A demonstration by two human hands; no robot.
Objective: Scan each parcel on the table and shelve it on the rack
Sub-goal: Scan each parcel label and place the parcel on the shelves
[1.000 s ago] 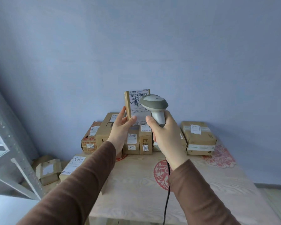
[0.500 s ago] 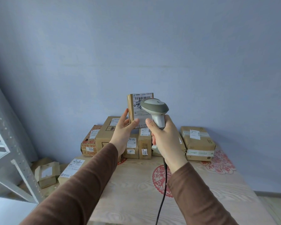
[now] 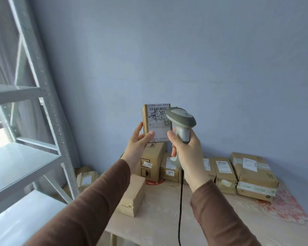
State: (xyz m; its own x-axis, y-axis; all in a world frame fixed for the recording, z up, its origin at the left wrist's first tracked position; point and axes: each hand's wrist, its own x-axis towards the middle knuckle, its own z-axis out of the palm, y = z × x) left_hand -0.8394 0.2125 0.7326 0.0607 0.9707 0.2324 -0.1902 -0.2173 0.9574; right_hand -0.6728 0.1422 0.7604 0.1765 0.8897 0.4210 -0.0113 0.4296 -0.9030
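The left hand (image 3: 138,139) pinches a small labelled parcel (image 3: 156,122) upright above the desk (image 3: 167,219); right-hand (image 3: 187,151) fingers (image 3: 173,137) curl round the scanner (image 3: 180,121) beside it; the rack (image 3: 34,107) stands left.

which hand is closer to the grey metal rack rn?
Left. The left hand, holding the small labelled cardboard parcel, is on the side of the grey metal rack. The right hand, gripping the grey handheld scanner, is farther right, beyond the parcel.
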